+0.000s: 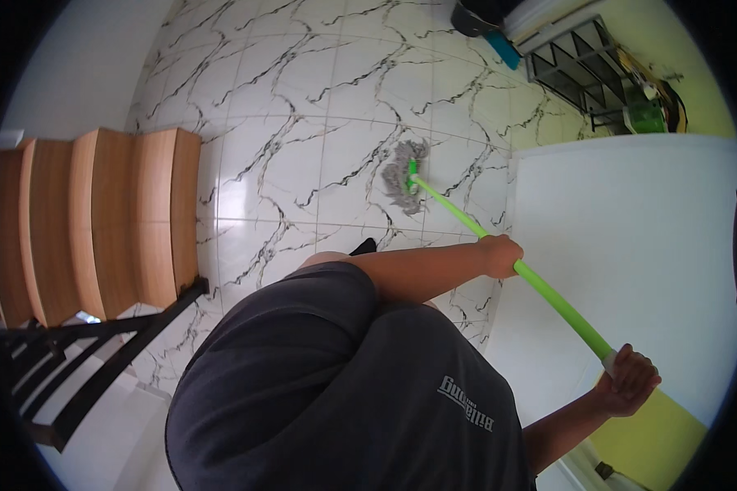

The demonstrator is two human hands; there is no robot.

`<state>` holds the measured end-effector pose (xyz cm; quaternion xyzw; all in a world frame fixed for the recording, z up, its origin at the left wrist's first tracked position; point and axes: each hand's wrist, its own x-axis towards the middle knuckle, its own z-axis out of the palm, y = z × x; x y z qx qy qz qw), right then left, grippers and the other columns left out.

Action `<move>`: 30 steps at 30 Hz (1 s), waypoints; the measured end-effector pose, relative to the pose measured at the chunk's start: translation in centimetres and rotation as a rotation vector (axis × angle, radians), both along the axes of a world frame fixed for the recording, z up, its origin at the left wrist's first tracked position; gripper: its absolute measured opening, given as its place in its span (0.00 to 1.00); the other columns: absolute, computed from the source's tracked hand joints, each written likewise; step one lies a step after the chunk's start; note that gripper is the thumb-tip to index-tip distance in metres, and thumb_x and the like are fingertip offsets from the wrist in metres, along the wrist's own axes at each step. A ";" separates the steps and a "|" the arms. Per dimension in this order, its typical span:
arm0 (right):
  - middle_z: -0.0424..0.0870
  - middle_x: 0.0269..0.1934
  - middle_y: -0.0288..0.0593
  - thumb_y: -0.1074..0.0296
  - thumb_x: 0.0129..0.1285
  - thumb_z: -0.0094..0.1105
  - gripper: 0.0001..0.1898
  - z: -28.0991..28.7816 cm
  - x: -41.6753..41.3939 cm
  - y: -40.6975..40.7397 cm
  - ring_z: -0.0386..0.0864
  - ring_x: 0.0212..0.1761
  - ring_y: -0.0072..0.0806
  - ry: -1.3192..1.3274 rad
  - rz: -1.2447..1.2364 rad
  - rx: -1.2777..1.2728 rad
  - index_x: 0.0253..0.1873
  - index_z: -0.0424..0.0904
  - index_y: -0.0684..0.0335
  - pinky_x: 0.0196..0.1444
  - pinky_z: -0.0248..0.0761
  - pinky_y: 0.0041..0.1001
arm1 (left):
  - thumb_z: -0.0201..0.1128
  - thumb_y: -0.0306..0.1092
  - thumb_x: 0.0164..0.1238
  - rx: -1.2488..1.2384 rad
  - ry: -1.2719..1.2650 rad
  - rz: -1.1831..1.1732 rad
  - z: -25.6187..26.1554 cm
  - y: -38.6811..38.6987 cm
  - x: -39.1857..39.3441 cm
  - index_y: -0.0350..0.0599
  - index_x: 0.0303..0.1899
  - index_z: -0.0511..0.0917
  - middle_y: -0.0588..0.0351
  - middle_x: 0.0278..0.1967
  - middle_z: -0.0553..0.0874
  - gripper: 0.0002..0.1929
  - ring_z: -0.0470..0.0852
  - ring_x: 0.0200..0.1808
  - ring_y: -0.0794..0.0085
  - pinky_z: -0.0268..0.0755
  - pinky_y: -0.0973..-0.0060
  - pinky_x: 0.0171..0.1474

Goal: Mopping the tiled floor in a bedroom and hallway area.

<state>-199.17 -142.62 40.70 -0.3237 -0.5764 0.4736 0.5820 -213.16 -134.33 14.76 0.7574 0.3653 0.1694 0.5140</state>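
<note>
A mop's light-green pole (556,304) runs slantwise from the lower right to a grey string mop head (402,178) with a green clamp. The strands lie spread on the marble-patterned floor tiles (270,166). My left hand (500,256) is closed around the middle of the pole, the arm reaching across in front of my dark shirt. Near the pole's upper end, my right hand (629,380) grips it at a whitish end piece, palm side partly showing. A dark-tipped foot (363,247) shows beyond my shirt.
Wooden stairs (153,215) with a black railing (129,356) stand at the left. A white wall (620,245) lies close on the right. Toward the upper right are a dark metal rack (580,64), a black bucket (473,21) and a blue object (502,50).
</note>
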 end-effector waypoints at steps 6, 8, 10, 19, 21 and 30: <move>0.50 0.07 0.28 0.62 0.68 0.35 0.24 -4.1 -3.0 0.9 0.46 0.09 0.17 0.273 0.193 -0.152 0.13 0.52 0.50 0.24 0.48 0.22 | 0.56 0.44 0.53 -0.045 0.157 0.177 -1.6 -4.9 -9.5 0.47 0.31 0.76 0.50 0.32 0.80 0.11 0.78 0.40 0.57 0.71 0.61 0.41; 0.51 0.08 0.28 0.62 0.67 0.37 0.23 -6.5 -5.7 0.7 0.47 0.10 0.17 0.296 0.256 -0.203 0.14 0.52 0.50 0.25 0.48 0.23 | 0.56 0.43 0.52 -0.033 0.235 0.257 -3.9 -6.8 -13.6 0.47 0.29 0.76 0.50 0.31 0.80 0.10 0.78 0.38 0.56 0.71 0.60 0.40; 0.52 0.09 0.28 0.62 0.66 0.39 0.22 -9.9 -9.4 -0.4 0.48 0.12 0.18 0.183 0.247 -0.151 0.15 0.53 0.51 0.26 0.49 0.26 | 0.58 0.41 0.50 -0.045 0.322 0.388 -6.1 -9.2 -18.3 0.48 0.29 0.76 0.52 0.31 0.80 0.09 0.78 0.38 0.56 0.71 0.61 0.40; 0.61 0.12 0.36 0.61 0.65 0.42 0.20 -17.4 -20.0 -8.2 0.56 0.14 0.24 0.017 0.470 -0.186 0.19 0.59 0.63 0.24 0.53 0.29 | 0.60 0.31 0.42 0.025 0.516 0.526 -13.7 -18.6 -31.5 0.44 0.21 0.74 0.48 0.26 0.79 0.04 0.77 0.34 0.52 0.69 0.61 0.40; 0.61 0.12 0.35 0.62 0.65 0.42 0.21 -16.0 -17.8 -8.2 0.55 0.13 0.24 0.000 0.455 -0.076 0.17 0.58 0.63 0.23 0.53 0.29 | 0.60 0.31 0.41 0.097 0.441 0.544 -12.8 -18.2 -28.3 0.43 0.21 0.74 0.47 0.26 0.79 0.04 0.76 0.34 0.51 0.69 0.61 0.40; 0.59 0.08 0.33 0.58 0.62 0.48 0.23 -0.8 -8.0 -13.7 0.58 0.09 0.23 -0.315 0.024 0.151 0.14 0.59 0.60 0.18 0.57 0.25 | 0.59 0.37 0.51 0.170 -0.172 0.255 -4.0 -15.1 -5.5 0.44 0.22 0.71 0.48 0.26 0.75 0.09 0.73 0.34 0.52 0.65 0.61 0.39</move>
